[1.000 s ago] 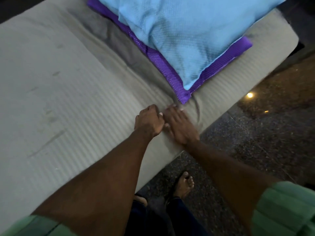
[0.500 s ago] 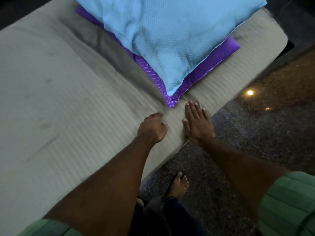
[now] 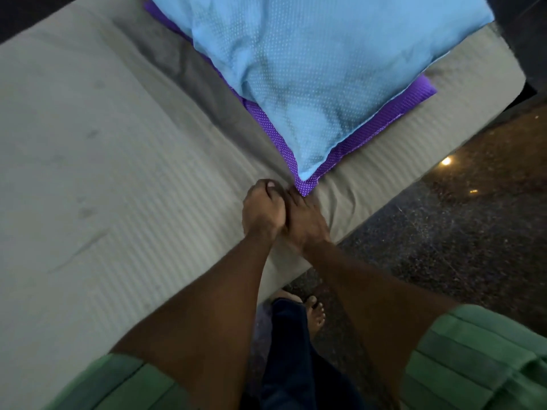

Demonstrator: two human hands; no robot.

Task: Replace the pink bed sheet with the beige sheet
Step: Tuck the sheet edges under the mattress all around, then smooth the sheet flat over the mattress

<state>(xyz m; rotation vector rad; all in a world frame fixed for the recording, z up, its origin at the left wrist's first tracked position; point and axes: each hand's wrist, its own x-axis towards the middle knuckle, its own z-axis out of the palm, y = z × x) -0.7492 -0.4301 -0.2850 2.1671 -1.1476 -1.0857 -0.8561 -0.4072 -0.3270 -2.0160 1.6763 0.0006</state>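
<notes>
The beige sheet [image 3: 124,184] is lying spread over the bed, covering the left and centre of the frame up to the bed's edge, which is running diagonally from lower centre to upper right. The left hand [image 3: 262,211] is resting on the sheet at frame centre, fingers curled into a narrow grip; whether it is pinching fabric cannot be told. The right hand [image 3: 306,221] is pressing against the left hand's side, lying on the sheet near the bed edge; its grip cannot be told. A blue pillow [image 3: 319,72] is lying on a purple pillow [image 3: 381,122] in the upper right, the purple corner just beside the fingertips. A dark speckled floor [image 3: 444,247] is showing at right.
</notes>
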